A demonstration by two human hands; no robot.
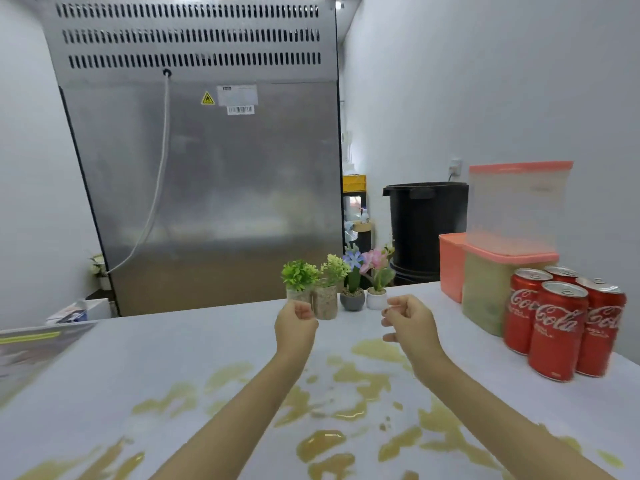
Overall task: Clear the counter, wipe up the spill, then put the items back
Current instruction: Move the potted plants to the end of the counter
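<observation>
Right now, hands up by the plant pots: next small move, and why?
Probably close the right hand on the white pot and lift it away. Its fingers curl just beside that pot, holding nothing; the left hand is at the leftmost pot; the spill covers the counter in front, so pots must go first.

Pale grey walls (485,81) close in a narrow room under flat, even light. Behind the white table (173,358) stands a tall steel cabinet (207,185), vented along its top, with a white cable (158,188) trailing down its back. To its right are a yellow crate (354,183), a black bin (426,223) and a wall socket (455,167).
</observation>
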